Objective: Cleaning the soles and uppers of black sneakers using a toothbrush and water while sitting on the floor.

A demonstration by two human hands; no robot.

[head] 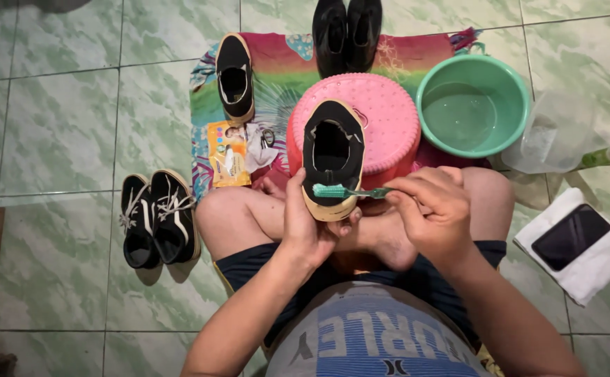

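Note:
A black slip-on shoe with a tan sole (331, 150) rests on an upturned pink basin (388, 115) in front of me. My left hand (306, 227) grips the shoe's heel end from below and from the left. My right hand (434, 213) holds a green toothbrush (347, 191) by its handle, with the bristle head lying across the heel of the shoe. I sit cross-legged on the floor behind the basin.
A matching black shoe (235, 77) and a pair of black boots (347, 31) lie on a colourful cloth (277, 66). A green bowl of water (472, 105) stands right. Laced black sneakers (157, 218) sit left; a phone on a white cloth (576, 241) right; a yellow packet (228, 153) near the basin.

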